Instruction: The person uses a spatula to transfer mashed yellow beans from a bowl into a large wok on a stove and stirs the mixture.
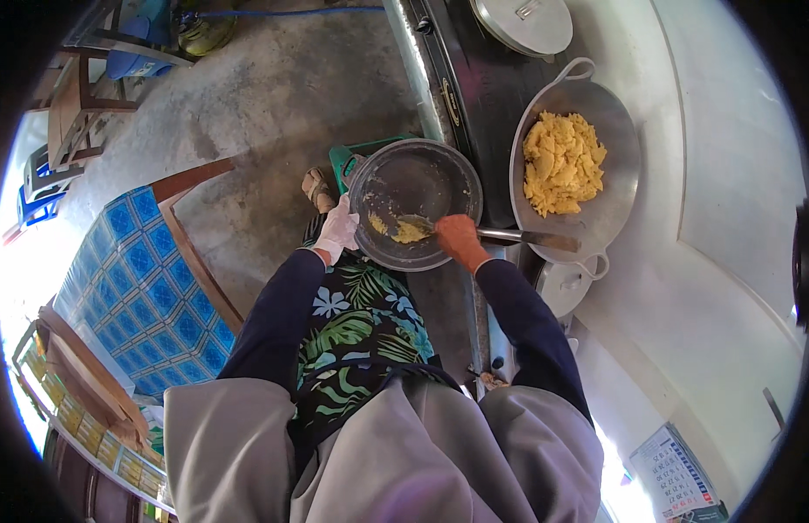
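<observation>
A dark, round, deep pan is tilted in front of me, with a side handle at its upper left. My left hand, in a white glove, grips the pan's left rim. My right hand, bare, is closed round the metal shaft of a spatula, whose wooden handle end points right. The spatula's blade lies low in the pan by a small heap of yellow mash; smears and crumbs cling to the pan's inside. To the right, a large two-handled metal wok holds a big mound of yellow mash.
The wok sits on a black stove; silvery lids lie near its far end. A green stool is partly hidden beneath the pan. At left stand a blue-patterned table and a wooden chair. A pale wall bounds the right.
</observation>
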Demonstrator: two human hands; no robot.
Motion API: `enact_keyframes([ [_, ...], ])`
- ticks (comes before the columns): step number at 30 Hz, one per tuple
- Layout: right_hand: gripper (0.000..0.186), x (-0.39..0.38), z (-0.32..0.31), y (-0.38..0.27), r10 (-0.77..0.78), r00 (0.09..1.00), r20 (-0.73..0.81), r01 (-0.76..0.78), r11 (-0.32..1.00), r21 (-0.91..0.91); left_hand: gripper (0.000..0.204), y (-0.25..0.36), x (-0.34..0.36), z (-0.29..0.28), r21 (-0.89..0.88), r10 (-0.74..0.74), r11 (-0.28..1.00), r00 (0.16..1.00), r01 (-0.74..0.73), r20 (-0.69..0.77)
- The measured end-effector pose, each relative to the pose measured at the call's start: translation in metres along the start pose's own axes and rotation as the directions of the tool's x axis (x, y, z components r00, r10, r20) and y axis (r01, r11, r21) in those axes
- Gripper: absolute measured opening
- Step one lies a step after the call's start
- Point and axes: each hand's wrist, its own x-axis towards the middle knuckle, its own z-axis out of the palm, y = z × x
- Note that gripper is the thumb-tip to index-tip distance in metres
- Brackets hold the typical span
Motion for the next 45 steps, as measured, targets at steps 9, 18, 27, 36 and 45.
enact_keyframes([
  [9,0.018,0.058,-0.004,-0.043,0.079,0.996,-0.031,-0.072,0.980,0.185,0.045,-0.002,-0.004,0.005,0.035,-0.002,0.999,1.000,0.002,-0.011],
  [18,0.023,0.052,-0.023,-0.034,-0.052,0.999,0.008,0.047,0.957,0.287,0.042,0.003,-0.013,-0.001,-0.042,-0.040,0.998,0.999,0.040,0.004],
  [27,0.036,-0.006,0.067,0.051,0.420,0.870,0.258,-0.492,0.775,0.397,0.025,-0.011,0.009,-0.009,0.051,0.043,0.997,0.970,-0.057,0.239],
  [36,0.037,0.033,0.044,-0.040,0.280,0.955,0.092,-0.292,0.848,0.442,0.046,-0.039,0.039,-0.064,0.383,0.162,0.875,0.925,-0.296,0.344],
  [45,0.037,0.069,-0.005,-0.025,0.096,0.995,0.035,-0.101,0.896,0.432,0.084,-0.014,0.006,-0.032,-0.179,-0.007,0.983,0.988,0.035,0.154],
])
